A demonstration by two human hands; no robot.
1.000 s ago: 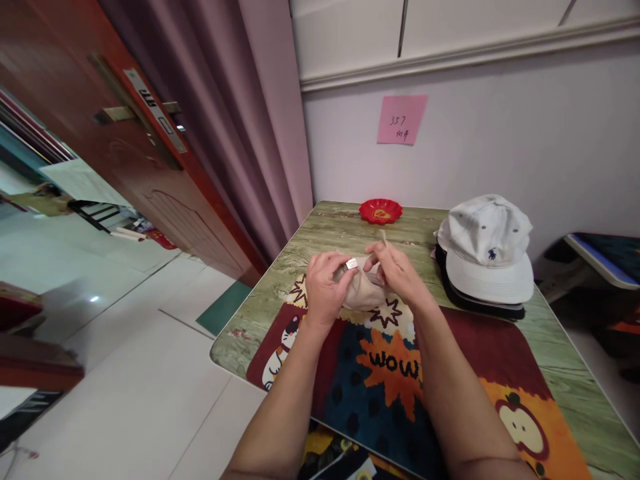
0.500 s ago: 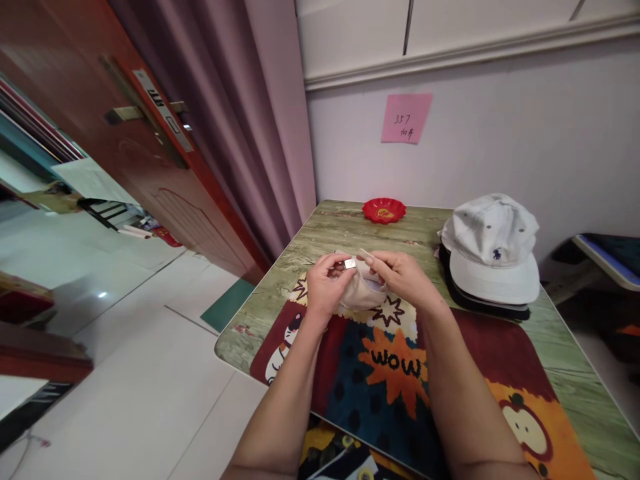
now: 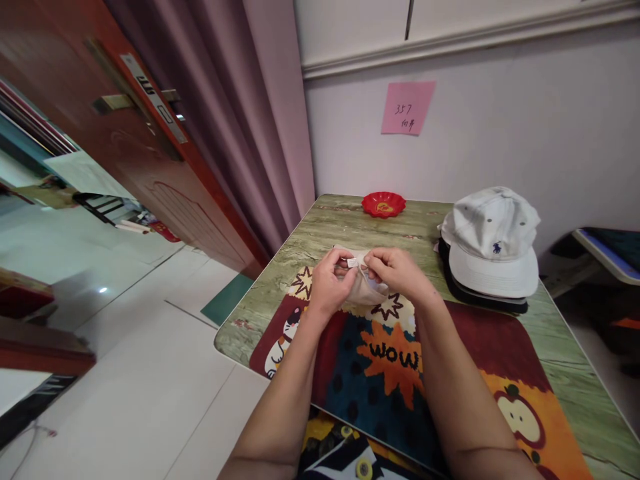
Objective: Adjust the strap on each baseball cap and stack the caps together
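Note:
A beige cloth cap (image 3: 364,292) lies over the upper part of the mat, partly covered by my hands. At its strap sits a small silvery buckle (image 3: 353,263), pinched between the thumb and fingers of my left hand (image 3: 331,281). Close on the buckle's right, my right hand (image 3: 396,272) has its thumb and forefinger closed on the cap's strap, whose end is mostly hidden by the fingers. Both hands are just above the mat, nearly touching each other.
A stack of caps, a white one (image 3: 493,243) on top of dark ones, stands on the table's right. Toward the wall lies a red scalloped dish (image 3: 384,205). The patterned mat (image 3: 345,380) covers the table's front. A wooden door (image 3: 165,180) stands left.
My right hand has come down and left, bringing the strap end to the buckle. The strap no longer sticks up from the fingers. My view has tilted slightly.

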